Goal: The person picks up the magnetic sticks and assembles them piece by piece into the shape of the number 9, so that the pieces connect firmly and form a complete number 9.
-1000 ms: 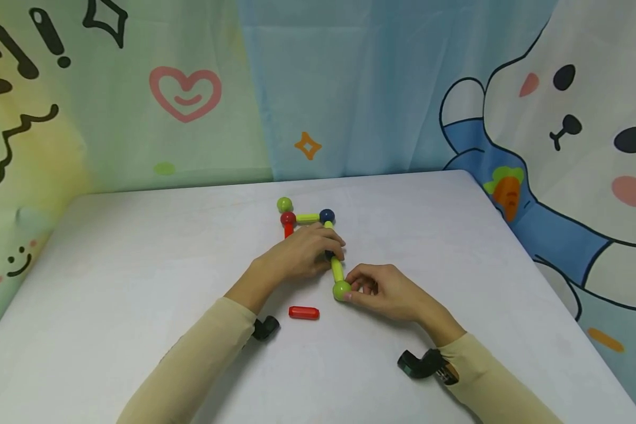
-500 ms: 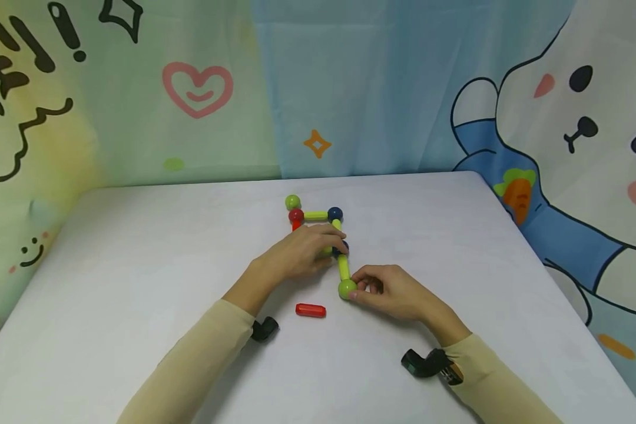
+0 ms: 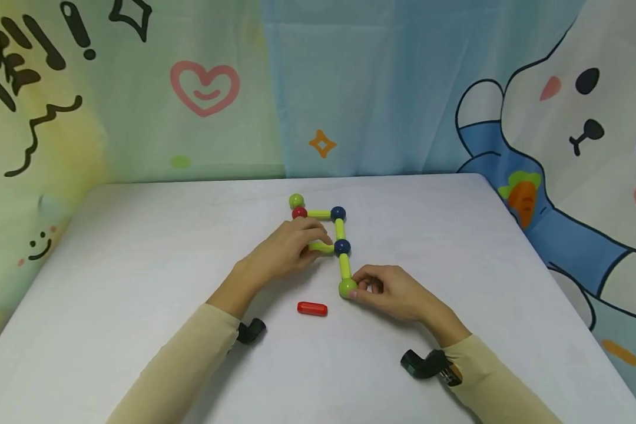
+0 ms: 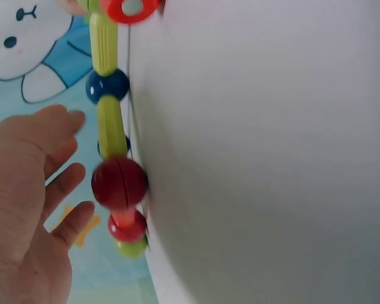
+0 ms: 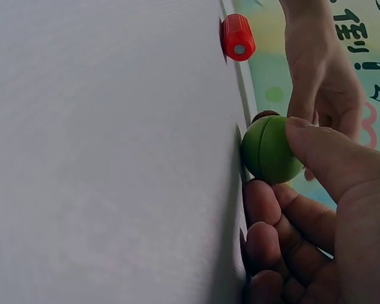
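Balls and sticks of a magnetic-looking building set are joined in a chain on the table. My right hand [image 3: 397,294] pinches the green ball [image 3: 347,288] at its near end between thumb and fingers. From there a yellow-green stick [image 3: 345,267] leads to a dark blue ball [image 3: 342,247], and further sticks reach a second blue ball [image 3: 338,213]. My left hand [image 3: 291,247] hovers over the left side of the structure, hiding part of it. In the left wrist view its loosely bent fingers hold nothing, beside a red ball [image 4: 119,183].
A loose red stick [image 3: 312,308] lies on the white table [image 3: 138,282] in front of the chain. At the far end sit a red ball [image 3: 299,212] and a green ball [image 3: 296,201]. A printed curtain [image 3: 371,88] hangs behind the table.
My left hand has drawn back to the left, uncovering the middle blue ball and the stick beside it. My right hand stays on the green ball. The head view has shifted slightly.
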{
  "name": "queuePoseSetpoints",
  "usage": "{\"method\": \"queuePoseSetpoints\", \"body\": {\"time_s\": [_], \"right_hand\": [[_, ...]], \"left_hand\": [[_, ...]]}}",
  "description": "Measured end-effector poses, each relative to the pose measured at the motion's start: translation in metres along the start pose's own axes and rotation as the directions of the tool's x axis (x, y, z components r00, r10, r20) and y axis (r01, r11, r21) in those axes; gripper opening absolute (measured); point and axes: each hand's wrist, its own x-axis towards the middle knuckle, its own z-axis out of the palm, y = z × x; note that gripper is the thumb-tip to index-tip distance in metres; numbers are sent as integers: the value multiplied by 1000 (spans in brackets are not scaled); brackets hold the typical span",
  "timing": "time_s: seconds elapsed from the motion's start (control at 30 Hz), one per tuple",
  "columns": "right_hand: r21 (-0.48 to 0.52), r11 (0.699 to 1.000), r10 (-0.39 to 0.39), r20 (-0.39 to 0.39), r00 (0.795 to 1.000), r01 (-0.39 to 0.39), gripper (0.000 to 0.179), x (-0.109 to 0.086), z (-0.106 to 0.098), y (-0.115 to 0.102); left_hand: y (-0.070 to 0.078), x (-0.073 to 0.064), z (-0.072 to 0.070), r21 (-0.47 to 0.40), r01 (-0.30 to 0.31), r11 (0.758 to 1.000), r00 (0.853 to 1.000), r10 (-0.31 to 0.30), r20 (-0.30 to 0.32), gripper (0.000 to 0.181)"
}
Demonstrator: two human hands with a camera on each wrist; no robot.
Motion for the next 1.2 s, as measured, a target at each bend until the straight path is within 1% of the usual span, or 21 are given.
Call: {"method": "queuePoseSetpoints", "body": {"time_s": [0.17, 0.3, 0.4, 0.5, 0.6, 0.67, 0.73, 0.93, 1.03, 1.2], "right_hand": [[6, 1000, 11, 0, 1000, -11, 22, -1, 0, 0], [11, 1000, 19, 8, 1000, -19, 24, -1, 0, 0], [13, 1000, 21, 15, 1000, -21, 25, -1, -1, 0], [16, 1000, 17, 19, 1000, -17, 27, -2, -2, 1], [27, 1000, 7, 20, 1000, -7, 27, -2, -4, 3], [38, 999, 1, 20, 1000, -2, 26, -2, -4, 4], [48, 999, -1, 21, 1000, 0, 26, -2, -4, 5], [58, 998, 4, 32, 999, -6, 25, -1, -3, 5], [48, 999, 1, 35, 999, -3, 26, 0, -5, 5], [28, 999, -18, 28, 999, 17, 30, 1, -8, 4]], "left_hand": [[-10, -6, -7, -2, 90, 996, 996, -90, -26, 22], [-21, -6, -12, -4, 129, 992, 989, -129, -72, 25], [-30, -2, -14, -32, 160, 987, 979, -163, -119, 26], [-40, 5, -13, -71, 191, 979, 966, -201, -162, 26], [-48, 14, -13, -103, 218, 970, 955, -234, -184, 27], [-53, 19, -13, -117, 230, 966, 950, -249, -190, 27], [-57, 22, -12, -132, 254, 958, 943, -276, -186, 28], [-66, 30, -10, -173, 351, 920, 916, -376, -138, 33], [-69, 32, -10, -208, 375, 903, 905, -405, -130, 36], [-74, 35, -9, -267, 396, 879, 890, -438, -123, 37]]}}
